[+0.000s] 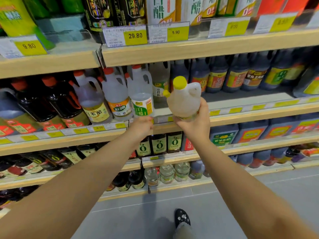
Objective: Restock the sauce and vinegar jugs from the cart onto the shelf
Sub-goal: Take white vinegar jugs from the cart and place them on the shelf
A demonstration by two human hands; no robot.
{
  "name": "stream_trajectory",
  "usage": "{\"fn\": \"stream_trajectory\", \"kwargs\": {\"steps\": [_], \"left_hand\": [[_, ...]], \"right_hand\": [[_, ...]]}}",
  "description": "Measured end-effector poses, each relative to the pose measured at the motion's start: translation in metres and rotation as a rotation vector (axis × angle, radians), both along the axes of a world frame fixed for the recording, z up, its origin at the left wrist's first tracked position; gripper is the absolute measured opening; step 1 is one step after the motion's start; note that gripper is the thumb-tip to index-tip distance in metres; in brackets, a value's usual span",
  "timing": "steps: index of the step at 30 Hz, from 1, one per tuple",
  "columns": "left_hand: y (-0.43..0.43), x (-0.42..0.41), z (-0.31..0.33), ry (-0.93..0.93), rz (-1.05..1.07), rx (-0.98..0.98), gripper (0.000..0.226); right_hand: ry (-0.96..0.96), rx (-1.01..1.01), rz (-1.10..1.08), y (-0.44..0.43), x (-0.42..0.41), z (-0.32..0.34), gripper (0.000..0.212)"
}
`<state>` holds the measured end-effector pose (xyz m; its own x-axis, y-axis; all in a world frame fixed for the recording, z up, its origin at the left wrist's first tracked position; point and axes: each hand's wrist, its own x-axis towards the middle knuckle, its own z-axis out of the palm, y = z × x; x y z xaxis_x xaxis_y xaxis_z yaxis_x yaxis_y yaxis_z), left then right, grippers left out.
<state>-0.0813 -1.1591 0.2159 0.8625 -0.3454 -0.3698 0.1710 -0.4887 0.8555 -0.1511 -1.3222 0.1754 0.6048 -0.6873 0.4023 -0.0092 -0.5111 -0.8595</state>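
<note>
My right hand (195,121) grips the base of a clear vinegar jug with a yellow cap (183,99), held upright in front of the middle shelf (241,116). Behind the jug is a gap on that shelf, between a white vinegar jug with a green label (140,97) and a row of dark vinegar jugs (236,75). My left hand (142,126) reaches to the shelf edge just under the green-labelled jug, fingers curled; whether it touches the jug is unclear. The cart is out of view.
The upper shelf (172,52) carries boxed goods and yellow price tags. Red-capped jugs of clear vinegar and dark sauce (51,99) fill the middle shelf's left. Lower shelves hold dark bottles and square jugs (252,133). Grey floor and my shoe (182,218) lie below.
</note>
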Motion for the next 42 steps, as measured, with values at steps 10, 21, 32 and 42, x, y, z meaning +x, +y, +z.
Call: {"fn": "stream_trajectory", "kwargs": {"steps": [10,21,32,42], "left_hand": [[-0.016,0.049,-0.051,-0.612,-0.244,0.670,0.060],[-0.020,0.054,-0.048,-0.561,-0.225,0.649,0.051],[-0.001,0.047,-0.044,-0.351,-0.256,0.445,0.054],[0.178,-0.044,-0.040,-0.075,0.225,0.100,0.017]], "right_hand": [[0.064,0.047,0.169,-0.036,0.095,-0.020,0.075],[0.353,0.007,-0.016,-0.017,0.135,-0.030,0.081],[0.336,-0.043,0.143,-0.016,0.096,-0.021,0.057],[0.456,-0.054,0.611,0.162,0.025,-0.007,0.019]]}}
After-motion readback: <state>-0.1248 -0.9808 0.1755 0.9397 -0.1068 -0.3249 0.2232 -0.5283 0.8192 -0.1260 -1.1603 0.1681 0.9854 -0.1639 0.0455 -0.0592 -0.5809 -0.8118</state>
